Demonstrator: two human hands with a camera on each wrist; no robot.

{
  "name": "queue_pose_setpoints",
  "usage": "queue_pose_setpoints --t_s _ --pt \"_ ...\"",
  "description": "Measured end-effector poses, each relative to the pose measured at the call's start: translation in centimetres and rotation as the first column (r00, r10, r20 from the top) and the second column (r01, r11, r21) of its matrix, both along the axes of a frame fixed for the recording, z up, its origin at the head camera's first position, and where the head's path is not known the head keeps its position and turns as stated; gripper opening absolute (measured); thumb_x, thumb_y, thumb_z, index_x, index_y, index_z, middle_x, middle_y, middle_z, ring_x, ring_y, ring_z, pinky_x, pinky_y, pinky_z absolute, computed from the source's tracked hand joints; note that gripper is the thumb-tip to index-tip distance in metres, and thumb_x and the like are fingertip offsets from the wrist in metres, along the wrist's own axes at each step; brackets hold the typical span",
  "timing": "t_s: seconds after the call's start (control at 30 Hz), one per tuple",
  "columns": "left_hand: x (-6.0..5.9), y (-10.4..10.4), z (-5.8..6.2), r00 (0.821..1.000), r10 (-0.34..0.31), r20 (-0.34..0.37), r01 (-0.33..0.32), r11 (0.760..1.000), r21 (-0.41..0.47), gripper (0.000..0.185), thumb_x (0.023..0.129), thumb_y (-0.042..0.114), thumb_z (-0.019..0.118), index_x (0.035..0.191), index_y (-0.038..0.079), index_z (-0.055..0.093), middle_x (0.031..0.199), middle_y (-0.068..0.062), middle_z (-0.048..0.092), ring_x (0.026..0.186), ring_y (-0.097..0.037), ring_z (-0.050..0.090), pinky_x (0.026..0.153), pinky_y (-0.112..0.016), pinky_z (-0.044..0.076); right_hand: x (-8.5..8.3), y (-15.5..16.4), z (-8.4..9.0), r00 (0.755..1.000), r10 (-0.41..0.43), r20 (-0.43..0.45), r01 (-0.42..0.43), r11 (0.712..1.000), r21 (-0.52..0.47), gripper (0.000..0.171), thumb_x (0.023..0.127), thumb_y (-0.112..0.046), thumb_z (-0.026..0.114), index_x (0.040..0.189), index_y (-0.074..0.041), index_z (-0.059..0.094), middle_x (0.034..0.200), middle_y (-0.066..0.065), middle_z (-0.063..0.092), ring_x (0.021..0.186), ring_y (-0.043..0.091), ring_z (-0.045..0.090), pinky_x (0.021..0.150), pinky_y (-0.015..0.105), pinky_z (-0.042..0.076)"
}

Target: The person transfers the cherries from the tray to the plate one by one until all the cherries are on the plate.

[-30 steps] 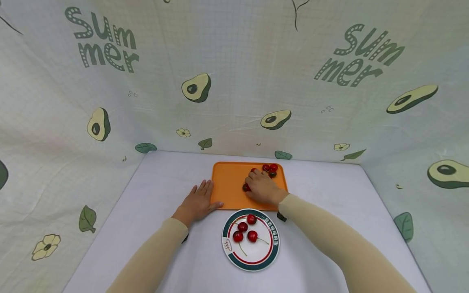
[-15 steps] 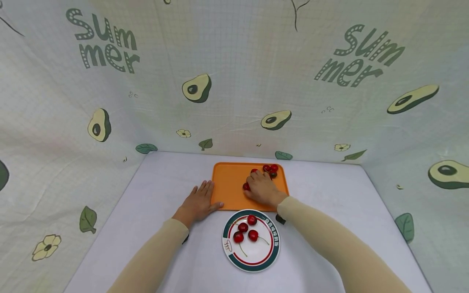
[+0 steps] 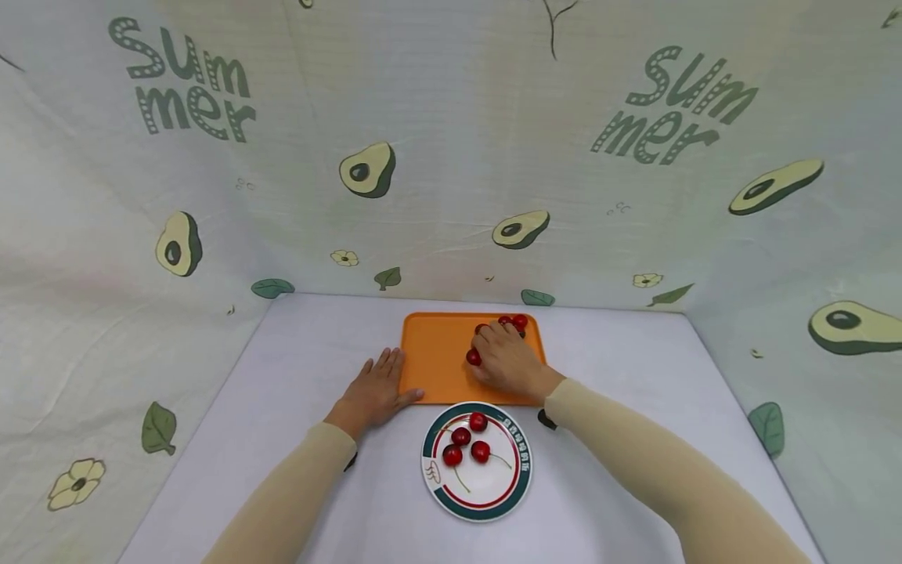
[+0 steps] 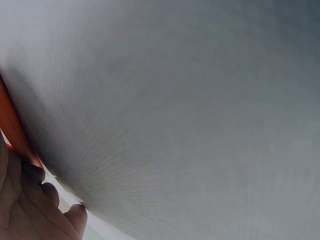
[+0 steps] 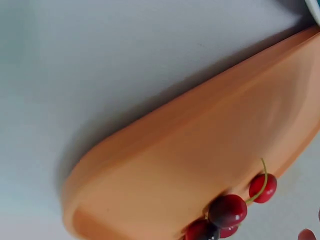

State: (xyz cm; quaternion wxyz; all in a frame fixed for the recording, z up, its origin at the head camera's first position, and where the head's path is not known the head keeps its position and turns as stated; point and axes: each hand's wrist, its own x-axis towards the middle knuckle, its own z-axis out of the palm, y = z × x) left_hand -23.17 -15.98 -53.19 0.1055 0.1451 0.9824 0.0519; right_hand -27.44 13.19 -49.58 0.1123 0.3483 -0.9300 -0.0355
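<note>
An orange tray (image 3: pixel 437 360) lies on the grey table. My right hand (image 3: pixel 509 360) rests on the tray's right half with its fingers curled down, and a red cherry (image 3: pixel 474 358) is pinched at its thumb side. A few more cherries (image 3: pixel 513 321) lie in the tray's far right corner, shown close up as cherries (image 5: pixel 227 210) in the right wrist view. My left hand (image 3: pixel 377 388) lies flat on the table against the tray's left edge, thumb at the front corner. In the left wrist view, its fingers (image 4: pixel 30 210) sit beside the tray's edge (image 4: pixel 10 125).
A white plate (image 3: pixel 517 478) with a green and red rim sits near the table's front and holds several stemmed cherries (image 3: pixel 467 442). Avocado-print cloth walls (image 3: pixel 451 157) close in the table at the back and both sides.
Both hands hold their places. Only the head view has shifted slightly.
</note>
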Motion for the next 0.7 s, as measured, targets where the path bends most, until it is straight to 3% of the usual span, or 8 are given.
queue_pose_setpoints --t_s 0.43,0.7 --pt "-0.1 -0.1 0.2 1.0 -0.008 0.008 0.008 1.0 0.015 0.101 0.104 0.072 0.042 0.167 -0.003 0.017 0.174 -0.022 0.023 0.163 -0.038 0.018 0.132 -0.056 0.018 3.5 3.0 0.9 0.995 0.069 -0.068 -0.069 0.998 -0.001 0.041 0.094 -0.043 0.076 0.115 -0.009 0.069 0.105 0.008 0.065 0.103 0.027 0.054 0.092 0.042 0.049" --pt "-0.2 0.0 0.1 1.0 -0.004 0.01 0.004 1.0 0.013 0.101 0.104 0.072 0.042 0.167 -0.003 0.016 0.174 -0.021 0.022 0.163 -0.038 0.017 0.132 -0.056 0.017 6.9 5.1 0.6 0.992 0.126 -0.028 -0.125 0.992 0.027 0.046 0.091 -0.049 0.079 0.116 -0.012 0.069 0.107 0.005 0.065 0.102 0.024 0.055 0.092 0.042 0.05"
